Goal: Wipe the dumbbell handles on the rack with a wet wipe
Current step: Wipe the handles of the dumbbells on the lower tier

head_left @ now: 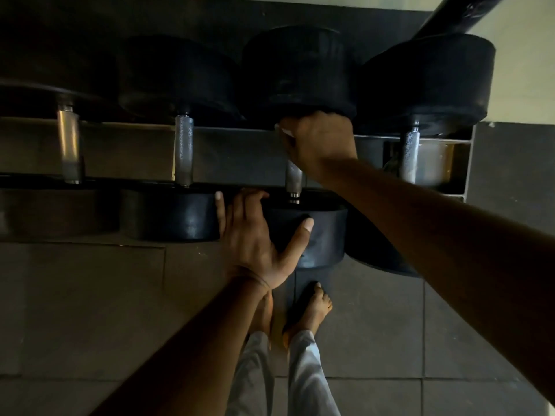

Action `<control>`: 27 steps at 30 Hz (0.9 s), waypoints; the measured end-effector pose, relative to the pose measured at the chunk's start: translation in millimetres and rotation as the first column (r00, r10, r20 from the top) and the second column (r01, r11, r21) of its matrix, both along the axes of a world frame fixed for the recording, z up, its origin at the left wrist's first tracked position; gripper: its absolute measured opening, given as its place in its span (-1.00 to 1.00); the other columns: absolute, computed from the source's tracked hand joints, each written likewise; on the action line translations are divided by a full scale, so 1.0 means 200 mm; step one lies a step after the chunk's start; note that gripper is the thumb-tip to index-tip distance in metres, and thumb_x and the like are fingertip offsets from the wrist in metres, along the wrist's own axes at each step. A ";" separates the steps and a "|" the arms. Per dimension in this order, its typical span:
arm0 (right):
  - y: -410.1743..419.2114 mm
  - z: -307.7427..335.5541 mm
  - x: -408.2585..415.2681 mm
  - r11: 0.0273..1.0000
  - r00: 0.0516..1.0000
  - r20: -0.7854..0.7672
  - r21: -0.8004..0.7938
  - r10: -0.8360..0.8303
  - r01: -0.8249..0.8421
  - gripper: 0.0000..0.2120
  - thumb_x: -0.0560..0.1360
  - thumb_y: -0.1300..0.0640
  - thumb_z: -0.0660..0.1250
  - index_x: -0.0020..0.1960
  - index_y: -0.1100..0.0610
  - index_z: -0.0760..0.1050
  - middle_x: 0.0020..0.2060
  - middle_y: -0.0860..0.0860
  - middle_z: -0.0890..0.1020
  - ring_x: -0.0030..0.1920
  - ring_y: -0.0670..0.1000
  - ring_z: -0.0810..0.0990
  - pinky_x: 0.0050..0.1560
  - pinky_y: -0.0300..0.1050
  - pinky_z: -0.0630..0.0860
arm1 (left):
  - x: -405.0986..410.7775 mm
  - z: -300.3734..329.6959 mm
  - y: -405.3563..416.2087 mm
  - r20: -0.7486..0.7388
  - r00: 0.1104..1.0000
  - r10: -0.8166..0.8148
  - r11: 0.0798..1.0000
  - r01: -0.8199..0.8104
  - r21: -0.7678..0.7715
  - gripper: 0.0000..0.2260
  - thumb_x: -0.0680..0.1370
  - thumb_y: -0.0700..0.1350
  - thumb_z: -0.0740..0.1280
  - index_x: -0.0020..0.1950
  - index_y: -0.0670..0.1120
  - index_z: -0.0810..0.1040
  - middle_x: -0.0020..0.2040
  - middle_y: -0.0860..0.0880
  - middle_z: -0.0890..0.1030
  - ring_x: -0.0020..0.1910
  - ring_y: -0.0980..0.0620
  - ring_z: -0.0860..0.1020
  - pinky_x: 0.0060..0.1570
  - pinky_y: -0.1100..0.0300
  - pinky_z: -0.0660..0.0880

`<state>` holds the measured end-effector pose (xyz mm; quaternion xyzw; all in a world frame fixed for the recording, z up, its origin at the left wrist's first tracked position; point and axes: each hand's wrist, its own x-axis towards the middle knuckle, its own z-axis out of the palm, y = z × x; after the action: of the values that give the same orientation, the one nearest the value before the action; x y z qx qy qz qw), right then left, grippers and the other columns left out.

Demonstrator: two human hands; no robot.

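- While the view looks straight down, four dumbbells lie side by side on the rack point(246, 132), handles running away from the person.
- Right hand point(318, 142) is clenched round the far end of the third handle point(293, 178), just under the far head point(300, 73).
- Wipe point(283, 132): a small white bit shows at the fingers of that hand; the rest is hidden in the grip.
- Bare knurled steel of that handle shows below the hand, down to the collar at the near head point(318, 235).
- Left hand point(255, 235) is spread flat on the near head: thumb out across its top, fingers reaching over the far edge, one finger in the gap beside the second dumbbell's near head point(171, 216). Pressing, not grasping.
- Second handle point(183, 150) and fourth handle point(410, 157) are knurled and untouched; first handle point(69, 145) looks smoother, blurred.
- No readable brand, weight marking or label on any head; too dark to tell.
- Floor point(90, 310) is grey tile; bare feet point(312, 310) and light trouser legs show below the rack.
- Dark bar point(456, 13) crosses the top right corner.
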<state>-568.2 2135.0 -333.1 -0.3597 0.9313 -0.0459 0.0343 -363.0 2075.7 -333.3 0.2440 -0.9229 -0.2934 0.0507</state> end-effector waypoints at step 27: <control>0.08 -0.01 0.08 0.234 0.109 0.981 -0.069 -0.161 0.970 -0.86 0.46 0.00 0.57 -0.13 -0.04 0.61 -0.21 -0.17 0.69 -0.22 -0.27 0.66 -0.16 -0.33 0.57 | 0.00 -0.01 0.00 0.012 1.000 -0.025 1.000 0.024 0.005 -0.27 0.54 0.45 0.23 0.33 -0.18 0.51 0.27 -0.08 0.58 0.41 -0.12 0.52 0.67 -0.27 -0.05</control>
<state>-552.6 2151.8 -335.1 0.2125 0.7039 -0.6065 0.3026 -362.7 2075.5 -335.4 0.2346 -0.9254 -0.2949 0.0409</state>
